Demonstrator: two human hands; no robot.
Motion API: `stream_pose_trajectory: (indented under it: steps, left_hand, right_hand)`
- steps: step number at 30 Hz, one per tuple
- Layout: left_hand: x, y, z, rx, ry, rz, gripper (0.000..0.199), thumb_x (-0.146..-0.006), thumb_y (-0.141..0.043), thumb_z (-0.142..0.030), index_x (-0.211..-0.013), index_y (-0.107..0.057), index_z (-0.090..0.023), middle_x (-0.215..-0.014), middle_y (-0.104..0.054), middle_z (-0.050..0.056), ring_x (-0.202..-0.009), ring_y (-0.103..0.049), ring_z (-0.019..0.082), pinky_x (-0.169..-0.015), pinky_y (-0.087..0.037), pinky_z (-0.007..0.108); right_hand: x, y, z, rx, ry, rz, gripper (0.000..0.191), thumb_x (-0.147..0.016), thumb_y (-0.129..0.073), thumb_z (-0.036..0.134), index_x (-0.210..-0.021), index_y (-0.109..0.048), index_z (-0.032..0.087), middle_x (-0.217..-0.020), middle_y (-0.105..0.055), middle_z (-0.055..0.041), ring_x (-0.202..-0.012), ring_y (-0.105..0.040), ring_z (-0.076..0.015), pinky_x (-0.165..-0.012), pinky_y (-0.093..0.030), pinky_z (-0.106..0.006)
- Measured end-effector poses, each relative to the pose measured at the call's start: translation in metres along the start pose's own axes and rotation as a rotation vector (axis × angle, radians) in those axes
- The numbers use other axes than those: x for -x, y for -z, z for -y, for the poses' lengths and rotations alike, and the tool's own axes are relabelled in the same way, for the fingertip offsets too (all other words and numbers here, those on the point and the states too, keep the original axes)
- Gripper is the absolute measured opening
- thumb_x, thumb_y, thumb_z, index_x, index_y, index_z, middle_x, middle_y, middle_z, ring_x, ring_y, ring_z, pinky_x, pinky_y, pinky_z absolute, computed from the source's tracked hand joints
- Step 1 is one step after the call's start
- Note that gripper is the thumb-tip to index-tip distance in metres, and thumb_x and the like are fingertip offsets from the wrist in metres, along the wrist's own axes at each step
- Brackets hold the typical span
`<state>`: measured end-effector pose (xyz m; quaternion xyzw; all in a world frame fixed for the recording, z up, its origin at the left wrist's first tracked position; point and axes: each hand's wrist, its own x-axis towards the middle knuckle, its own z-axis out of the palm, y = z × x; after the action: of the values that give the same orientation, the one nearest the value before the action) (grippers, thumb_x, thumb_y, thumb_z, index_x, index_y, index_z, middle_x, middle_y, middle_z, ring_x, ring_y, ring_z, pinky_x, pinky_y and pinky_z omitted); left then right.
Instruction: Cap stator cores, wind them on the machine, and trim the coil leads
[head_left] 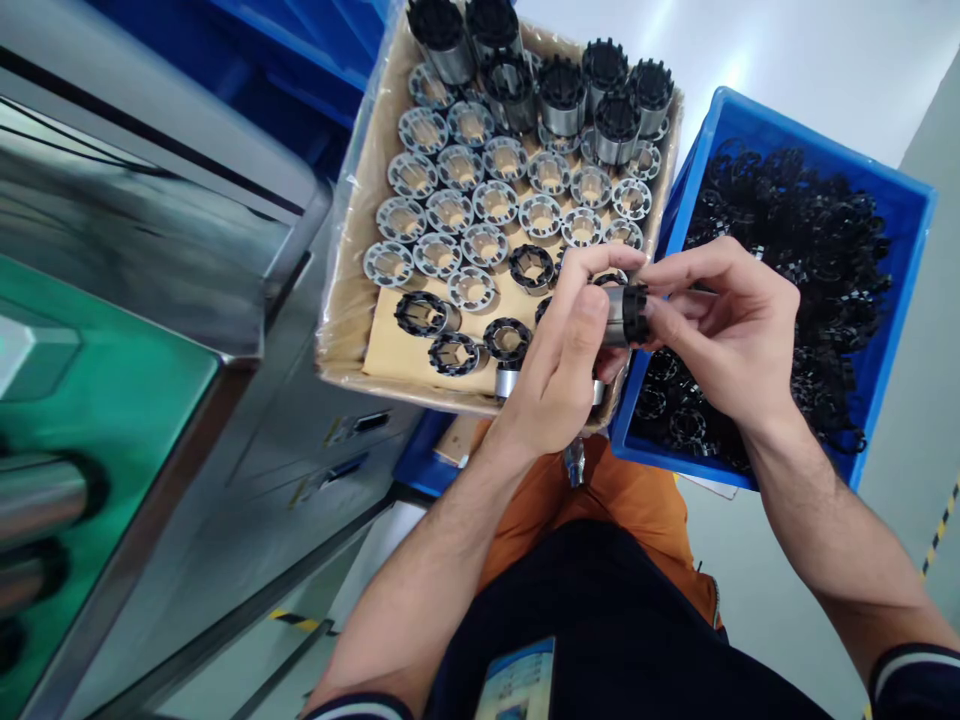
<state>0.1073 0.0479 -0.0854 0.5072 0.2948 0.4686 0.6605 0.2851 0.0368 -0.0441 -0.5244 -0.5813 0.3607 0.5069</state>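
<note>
1. Stator core (615, 316) up in the air, lying on its side above the carton's near right corner, black end cap (636, 314) facing right!
2. Left hand (559, 375) has it: thumb on top of the metal barrel, fingers curled round it.
3. Right hand (739, 330) comes in narrow, thumb and forefinger pinching the cap; the two forefingers nearly meet.
4. Handling, by my reckoning: stiff, dense for its bulk, smooth and maybe slippery. Barrel's the place to grip; that toothed cap looks light and thin, so pinch its rim gently.
5. Just below, the lined carton (343, 290): bare cores (478, 203) in rows, capped cores (561, 105) raised at the far end, more capped ones near the wearer, one tilted.
6. Right alongside, a blue bin (909, 265) heaped with black plastic pieces (787, 210).
7. Farther left, metal cylinders (45, 495) on a green surface (135, 400).
</note>
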Motion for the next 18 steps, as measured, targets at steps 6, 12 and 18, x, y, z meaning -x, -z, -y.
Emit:
stream_pose_trajectory:
  steps: [6,12,18]
  left_hand:
    - [-0.0014,-0.0018,0.0014,0.069,-0.028,0.002,0.052,-0.125,-0.046,-0.075,-0.147,-0.067,-0.033,-0.082,-0.053,-0.002,-0.052,-0.044,0.01,-0.044,-0.036,0.026]
    - [-0.0011,-0.0014,-0.0015,0.112,-0.013,0.037,0.049,-0.127,-0.047,-0.07,-0.146,-0.069,-0.031,-0.073,-0.048,-0.005,-0.047,-0.039,0.009,-0.039,-0.028,0.024]
    - [-0.0003,-0.0012,-0.0018,0.109,-0.008,0.045,0.05,-0.127,-0.044,-0.07,-0.143,-0.072,-0.031,-0.07,-0.043,-0.006,-0.045,-0.037,0.008,-0.039,-0.027,0.023]
  right_hand:
    - [0.005,0.003,0.0036,0.141,0.088,-0.044,0.004,-0.106,-0.091,0.036,-0.107,-0.09,0.032,-0.111,-0.09,-0.0007,-0.102,-0.09,-0.023,-0.086,-0.08,-0.038]
    - [0.009,0.0073,0.0027,0.153,0.218,-0.021,0.01,-0.111,-0.086,0.031,-0.105,-0.094,0.036,-0.114,-0.092,-0.0007,-0.11,-0.091,-0.0279,-0.105,-0.079,-0.054]
    - [0.0064,0.008,0.0037,0.271,0.351,0.007,0.013,-0.112,-0.083,0.028,-0.107,-0.093,0.035,-0.113,-0.092,-0.0009,-0.105,-0.091,-0.0258,-0.097,-0.078,-0.049]
